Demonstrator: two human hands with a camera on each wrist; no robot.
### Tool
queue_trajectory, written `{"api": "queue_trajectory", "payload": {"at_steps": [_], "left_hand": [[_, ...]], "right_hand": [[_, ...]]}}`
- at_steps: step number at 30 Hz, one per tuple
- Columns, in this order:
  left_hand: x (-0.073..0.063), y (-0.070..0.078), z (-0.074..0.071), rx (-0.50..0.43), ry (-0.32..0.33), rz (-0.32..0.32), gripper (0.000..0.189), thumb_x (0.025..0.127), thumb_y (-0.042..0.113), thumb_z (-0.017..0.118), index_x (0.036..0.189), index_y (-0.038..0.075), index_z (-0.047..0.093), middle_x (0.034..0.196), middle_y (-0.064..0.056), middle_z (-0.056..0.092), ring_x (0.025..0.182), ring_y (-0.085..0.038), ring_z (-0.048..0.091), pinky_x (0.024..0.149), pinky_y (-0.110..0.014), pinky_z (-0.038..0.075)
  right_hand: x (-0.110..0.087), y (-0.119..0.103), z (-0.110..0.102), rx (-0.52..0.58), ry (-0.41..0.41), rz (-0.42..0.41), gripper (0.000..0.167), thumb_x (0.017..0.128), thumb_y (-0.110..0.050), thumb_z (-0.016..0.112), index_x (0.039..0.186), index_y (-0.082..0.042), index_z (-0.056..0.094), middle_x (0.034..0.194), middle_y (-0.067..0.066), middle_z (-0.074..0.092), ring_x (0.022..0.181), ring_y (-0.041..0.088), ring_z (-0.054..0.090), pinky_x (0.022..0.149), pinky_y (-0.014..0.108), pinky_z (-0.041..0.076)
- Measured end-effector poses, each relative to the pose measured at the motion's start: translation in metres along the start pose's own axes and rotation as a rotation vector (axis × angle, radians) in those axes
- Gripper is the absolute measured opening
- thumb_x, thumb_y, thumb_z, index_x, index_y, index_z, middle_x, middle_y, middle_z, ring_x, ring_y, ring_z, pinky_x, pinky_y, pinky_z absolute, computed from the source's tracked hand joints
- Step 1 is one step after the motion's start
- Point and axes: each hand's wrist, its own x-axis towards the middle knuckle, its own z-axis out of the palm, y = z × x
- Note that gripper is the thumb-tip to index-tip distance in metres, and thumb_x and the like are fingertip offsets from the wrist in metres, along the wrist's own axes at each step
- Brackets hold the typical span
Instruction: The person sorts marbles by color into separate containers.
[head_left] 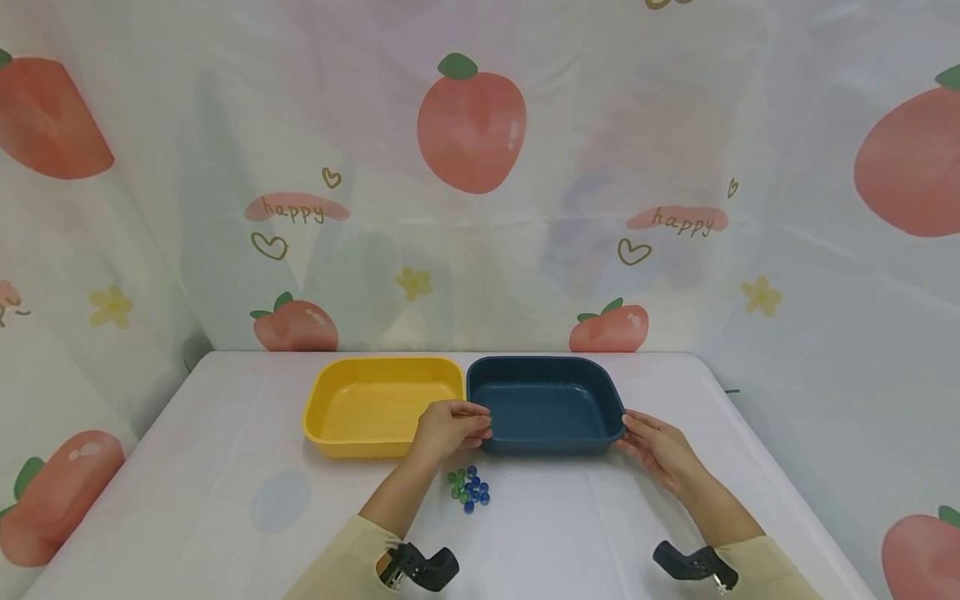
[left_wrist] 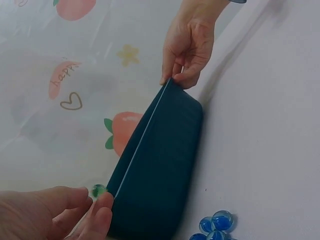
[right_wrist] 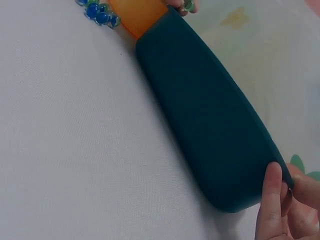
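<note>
A dark blue tray (head_left: 547,445) stands at the back of the table, right beside a yellow tray (head_left: 360,450). At the blue tray's left front corner, my left hand (head_left: 452,427) pinches a green glass marble (left_wrist: 98,190) between thumb and fingertips, close to the rim. My right hand (head_left: 660,446) grips the opposite end of the blue tray, thumb and fingers on either side of its rim (right_wrist: 286,176). In front of the trays lies a cluster of green marbles (head_left: 454,492) and blue marbles (head_left: 477,483). No marbles show inside either tray in the head view.
A white cloth covers the table (head_left: 555,533). Behind it hangs a curtain (head_left: 480,275) printed with peaches, hearts and flowers, which also runs along both sides. A black camera mount (head_left: 423,568) sits on the left wrist, another camera mount (head_left: 693,562) on the right.
</note>
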Motion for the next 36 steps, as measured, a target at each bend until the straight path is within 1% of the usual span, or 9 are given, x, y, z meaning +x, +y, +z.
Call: {"api": "queue_trajectory", "payload": {"at_steps": [5, 9, 14, 20, 23, 29, 36], "left_hand": [[0.001, -0.001, 0.001, 0.012, 0.008, 0.007, 0.019, 0.09, 0.015, 0.072, 0.106, 0.003, 0.073, 0.088, -0.007, 0.074, 0.08, -0.017, 0.073, 0.073, -0.024, 0.059], [0.001, -0.003, 0.0, 0.008, 0.009, 0.011, 0.018, 0.091, 0.014, 0.071, 0.105, 0.004, 0.073, 0.088, -0.007, 0.074, 0.08, -0.017, 0.073, 0.073, -0.025, 0.059], [-0.002, -0.003, -0.001, 0.002, 0.001, 0.018, 0.021, 0.091, 0.015, 0.071, 0.107, 0.002, 0.072, 0.089, -0.007, 0.075, 0.082, -0.019, 0.073, 0.073, -0.025, 0.059], [-0.009, -0.004, -0.003, -0.001, -0.016, 0.029, 0.022, 0.091, 0.014, 0.07, 0.108, 0.0, 0.072, 0.09, -0.009, 0.074, 0.08, -0.018, 0.073, 0.072, -0.025, 0.059], [-0.012, -0.005, -0.005, -0.008, -0.02, 0.022, 0.022, 0.092, 0.014, 0.07, 0.108, -0.001, 0.071, 0.092, -0.009, 0.074, 0.08, -0.018, 0.073, 0.072, -0.026, 0.06], [-0.017, -0.011, -0.012, -0.025, -0.021, 0.006, 0.024, 0.092, 0.017, 0.07, 0.11, 0.001, 0.072, 0.093, -0.009, 0.074, 0.085, -0.023, 0.074, 0.074, -0.027, 0.06], [-0.023, -0.019, -0.023, -0.048, -0.043, 0.018, 0.028, 0.091, 0.016, 0.071, 0.112, -0.001, 0.071, 0.095, -0.012, 0.074, 0.083, -0.019, 0.073, 0.074, -0.026, 0.059]], "right_hand": [[0.0, 0.0, 0.0, -0.001, 0.001, -0.002, 0.058, 0.101, -0.015, 0.055, 0.145, 0.011, 0.029, 0.095, -0.004, 0.066, 0.086, 0.006, 0.064, 0.082, 0.022, 0.057], [0.0, 0.001, 0.0, -0.011, 0.003, -0.001, 0.063, 0.101, -0.017, 0.056, 0.148, 0.012, 0.025, 0.096, -0.004, 0.066, 0.087, 0.006, 0.064, 0.082, 0.022, 0.057], [-0.001, 0.0, 0.001, -0.022, 0.004, 0.002, 0.066, 0.101, -0.018, 0.056, 0.149, 0.012, 0.022, 0.096, -0.004, 0.065, 0.087, 0.005, 0.064, 0.083, 0.022, 0.057], [-0.001, 0.0, 0.001, -0.01, 0.009, 0.001, 0.061, 0.101, -0.017, 0.056, 0.147, 0.011, 0.027, 0.096, -0.004, 0.065, 0.086, 0.005, 0.064, 0.082, 0.022, 0.057], [-0.001, 0.0, 0.001, -0.004, 0.011, 0.0, 0.057, 0.101, -0.016, 0.056, 0.145, 0.01, 0.03, 0.095, -0.004, 0.065, 0.085, 0.005, 0.063, 0.082, 0.022, 0.057], [0.0, 0.001, 0.0, 0.006, 0.012, 0.0, 0.053, 0.1, -0.016, 0.056, 0.143, 0.008, 0.034, 0.094, -0.004, 0.065, 0.085, 0.005, 0.063, 0.082, 0.022, 0.057], [0.0, 0.003, 0.001, -0.005, 0.016, 0.003, 0.063, 0.1, -0.017, 0.056, 0.148, 0.01, 0.026, 0.095, -0.004, 0.065, 0.086, 0.005, 0.064, 0.082, 0.023, 0.057]]}}
